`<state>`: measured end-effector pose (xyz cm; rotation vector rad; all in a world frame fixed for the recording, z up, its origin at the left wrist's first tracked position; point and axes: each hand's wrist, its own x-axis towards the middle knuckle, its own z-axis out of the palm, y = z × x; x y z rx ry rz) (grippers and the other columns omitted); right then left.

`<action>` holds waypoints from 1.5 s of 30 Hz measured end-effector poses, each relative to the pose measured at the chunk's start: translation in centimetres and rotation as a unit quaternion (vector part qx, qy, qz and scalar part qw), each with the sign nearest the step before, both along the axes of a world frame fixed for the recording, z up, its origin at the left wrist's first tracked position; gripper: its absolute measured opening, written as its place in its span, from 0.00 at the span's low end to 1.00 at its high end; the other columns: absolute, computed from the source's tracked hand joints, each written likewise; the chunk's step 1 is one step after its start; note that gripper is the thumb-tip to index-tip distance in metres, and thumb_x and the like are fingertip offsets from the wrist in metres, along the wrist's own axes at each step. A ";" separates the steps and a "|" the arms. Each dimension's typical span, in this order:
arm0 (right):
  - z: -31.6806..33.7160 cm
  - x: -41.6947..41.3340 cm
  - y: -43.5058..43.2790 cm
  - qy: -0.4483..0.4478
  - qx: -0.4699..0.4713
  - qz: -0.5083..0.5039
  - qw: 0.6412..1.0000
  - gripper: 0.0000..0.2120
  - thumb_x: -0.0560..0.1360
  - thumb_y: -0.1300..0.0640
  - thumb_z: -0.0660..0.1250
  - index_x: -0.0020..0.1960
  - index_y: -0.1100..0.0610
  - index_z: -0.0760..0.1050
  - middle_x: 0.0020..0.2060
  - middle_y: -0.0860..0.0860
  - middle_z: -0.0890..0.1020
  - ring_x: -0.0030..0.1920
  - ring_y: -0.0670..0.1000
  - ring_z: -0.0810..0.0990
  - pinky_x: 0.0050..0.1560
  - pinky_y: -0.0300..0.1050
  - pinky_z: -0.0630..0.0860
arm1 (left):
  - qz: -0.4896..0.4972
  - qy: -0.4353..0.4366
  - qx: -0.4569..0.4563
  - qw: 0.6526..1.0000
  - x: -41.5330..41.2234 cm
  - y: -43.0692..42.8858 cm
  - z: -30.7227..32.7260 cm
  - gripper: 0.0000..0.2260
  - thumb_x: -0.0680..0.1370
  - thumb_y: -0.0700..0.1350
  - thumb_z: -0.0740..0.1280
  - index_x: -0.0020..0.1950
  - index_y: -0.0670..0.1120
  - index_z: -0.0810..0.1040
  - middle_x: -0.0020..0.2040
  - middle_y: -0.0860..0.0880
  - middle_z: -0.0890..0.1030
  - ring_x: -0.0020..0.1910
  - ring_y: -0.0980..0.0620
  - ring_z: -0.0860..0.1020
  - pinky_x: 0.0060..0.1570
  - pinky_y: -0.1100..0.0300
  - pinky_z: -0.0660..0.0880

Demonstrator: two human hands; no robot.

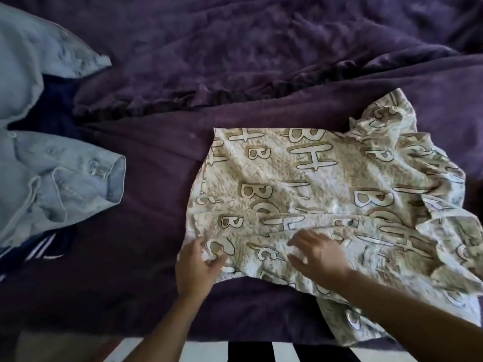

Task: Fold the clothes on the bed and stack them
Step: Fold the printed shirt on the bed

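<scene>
One printed shirt (300, 178), one denim shirt (65, 178), one navy garment (60, 100) — one blanket (209, 61).

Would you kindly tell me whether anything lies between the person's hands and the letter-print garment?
Nothing visible does: the left hand and right hand both touch the letter-print garment near its front edge; the denim shirt lies apart, far left.

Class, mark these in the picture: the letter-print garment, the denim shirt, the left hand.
letter-print garment (300, 176): head view, flat middle of the cloth.
denim shirt (83, 176): head view, sleeve near the cuff.
left hand (197, 267): head view, back of the hand.
</scene>
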<state>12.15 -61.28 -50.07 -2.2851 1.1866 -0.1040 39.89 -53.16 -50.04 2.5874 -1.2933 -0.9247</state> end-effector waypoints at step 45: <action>9.1 -14.4 0.1 -0.111 0.272 -0.560 0.775 0.10 0.76 0.66 0.61 0.39 0.56 0.76 0.31 0.58 0.77 0.19 0.44 0.73 0.20 0.34 0.70 | -0.428 0.014 0.129 0.894 -8.8 10.1 -0.6 0.12 0.77 0.44 0.61 0.59 0.46 0.76 0.57 0.47 0.75 0.59 0.45 0.74 0.54 0.53 0.70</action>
